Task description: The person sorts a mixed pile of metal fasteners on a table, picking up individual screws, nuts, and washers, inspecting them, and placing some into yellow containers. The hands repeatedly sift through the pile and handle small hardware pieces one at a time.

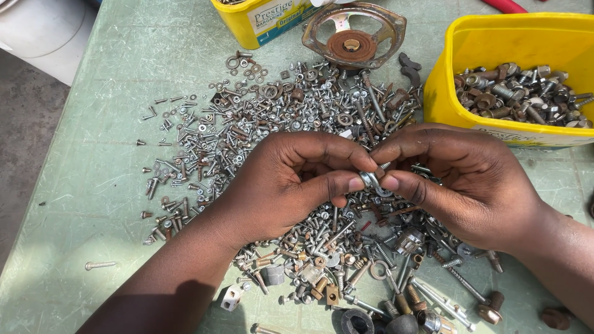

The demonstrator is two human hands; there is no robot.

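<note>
Nearest me, at the table's front edge, lie the bigger pieces: a small white block (231, 297), a black rubber ring (357, 321) and a brass-headed bolt (489, 310), close enough to the edge that a careless forearm could, I think, nudge them off. Just above them my two hands meet over the heap. My left hand (291, 185) and my right hand (470, 185) both pinch one small silvery ring-shaped washer (370, 180) between thumb and fingertips, fingers drawn in narrow around it, held just above the pile of screws, nuts and washers (297, 117). The grip covers only its rim, so I judge a slip the main risk: if it drops it lands among hundreds of like pieces and would be hard to pick out again. Sharp screw points under my wrists could also prick. Farther off, the yellow tub of bolts (513, 93) stands just beside the heap, and a rusty round metal frame (354, 32) leans by a second yellow tub (263, 21); a sweep of my hand could scatter parts toward them.
</note>
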